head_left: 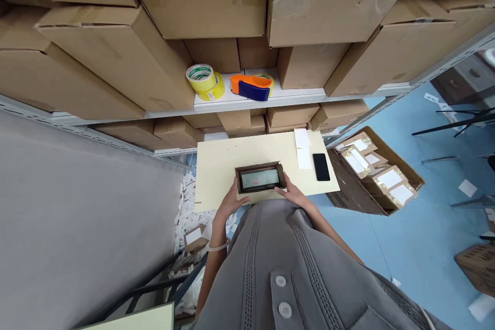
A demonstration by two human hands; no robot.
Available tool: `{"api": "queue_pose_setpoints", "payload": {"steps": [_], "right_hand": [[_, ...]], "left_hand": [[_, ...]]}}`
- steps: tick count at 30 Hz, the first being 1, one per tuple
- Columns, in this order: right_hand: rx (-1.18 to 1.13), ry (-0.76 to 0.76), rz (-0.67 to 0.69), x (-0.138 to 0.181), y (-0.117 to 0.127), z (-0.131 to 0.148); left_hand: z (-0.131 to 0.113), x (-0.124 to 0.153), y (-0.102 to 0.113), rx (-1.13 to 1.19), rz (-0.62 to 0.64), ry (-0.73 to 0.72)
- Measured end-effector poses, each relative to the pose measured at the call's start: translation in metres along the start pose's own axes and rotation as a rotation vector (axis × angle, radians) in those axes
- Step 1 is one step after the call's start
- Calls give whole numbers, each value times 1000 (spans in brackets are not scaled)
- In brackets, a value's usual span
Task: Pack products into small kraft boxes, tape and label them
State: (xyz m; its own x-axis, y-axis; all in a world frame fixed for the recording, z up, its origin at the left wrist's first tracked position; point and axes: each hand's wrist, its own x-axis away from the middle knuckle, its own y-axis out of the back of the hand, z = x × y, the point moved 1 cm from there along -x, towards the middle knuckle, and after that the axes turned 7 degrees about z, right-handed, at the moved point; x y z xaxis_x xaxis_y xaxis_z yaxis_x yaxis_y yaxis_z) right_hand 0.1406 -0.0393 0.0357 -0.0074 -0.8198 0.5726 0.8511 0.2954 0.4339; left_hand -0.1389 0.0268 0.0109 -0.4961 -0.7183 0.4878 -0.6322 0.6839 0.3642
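A small open cardboard box [238, 181] rests on or just above the pale yellow tabletop near its front edge; I cannot tell whether it touches. Inside lies a flat, pale green rectangular item [260, 178], its exact kind unclear. My left hand [231, 200] grips the box's left end, with the thumb stretched along the near side. At the opposite end, my right hand [293, 194] holds the box by its right wall, where a flap stands up. Some fingers of both hands are hidden behind the cardboard.
On the table [216, 165] lie white paper slips [303, 149] and a black phone [321, 167]. The shelf above holds yellow tape rolls [201, 76], an orange-and-blue tape dispenser [251, 86] and stacked cartons [209, 0]. A large carton [359, 198] of labelled boxes stands right.
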Motion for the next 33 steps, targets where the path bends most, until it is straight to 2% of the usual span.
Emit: {"api": "queue_pose_setpoints", "payload": {"steps": [6,11,16,22,26,29,33], "right_hand": [[311,-53,26,-6,-10,21],[590,-191,60,-11,-23,37],[651,-218,26,-15,-29,37],[679,-161,10,-30,-16,33],[776,-131,-57,-40,-9,36],[833,-107,-110,-52,1,40],[842,-113,-127,-81,28,54]], "left_hand": [[-14,-5,-12,-116,-98,0],[-31,-11,-30,-310,-71,114],[-40,-20,-37,-425,-64,157],[-41,-30,-25,-446,-96,102],[-42,-44,-23,-445,-141,41],[-47,-64,-18,-471,-171,-1],[-67,-102,-1,-550,-164,-11]]}}
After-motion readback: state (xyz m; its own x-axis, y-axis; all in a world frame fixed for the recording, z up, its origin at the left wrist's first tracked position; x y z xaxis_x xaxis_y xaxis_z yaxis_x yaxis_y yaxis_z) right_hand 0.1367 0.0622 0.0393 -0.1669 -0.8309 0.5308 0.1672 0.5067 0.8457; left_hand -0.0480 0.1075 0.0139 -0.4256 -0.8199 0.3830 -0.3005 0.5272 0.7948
